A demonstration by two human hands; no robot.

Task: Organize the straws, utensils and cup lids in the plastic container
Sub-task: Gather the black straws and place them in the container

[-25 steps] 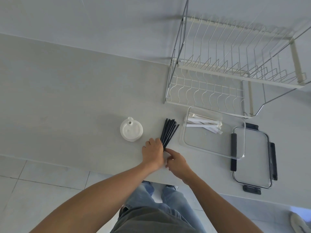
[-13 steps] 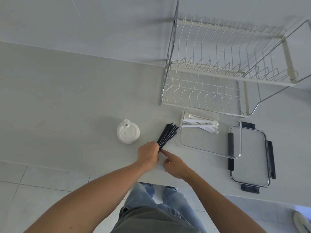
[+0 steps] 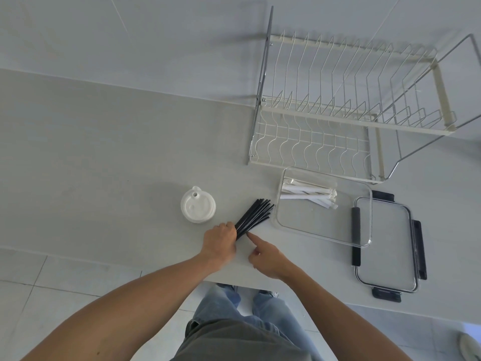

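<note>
A bundle of black straws [image 3: 254, 216] fans out on the grey counter, its near ends gripped in my left hand [image 3: 221, 242]. My right hand [image 3: 266, 254] lies beside it, index finger stretched out and touching the lowest straw. A stack of white cup lids [image 3: 198, 207] stands to the left of the straws. The clear plastic container [image 3: 322, 225] sits to the right, with white paper-wrapped utensils [image 3: 309, 192] along its far side.
The container's lid [image 3: 387, 243], clear with black clips, lies right of the container. A white wire dish rack [image 3: 338, 121] stands behind them against the wall. The counter's front edge runs just below my hands, with tiled floor beyond.
My left hand has gathered the straws tighter and they now point more to the right. My right index finger has stretched out to the bundle. The view has shifted slightly.
</note>
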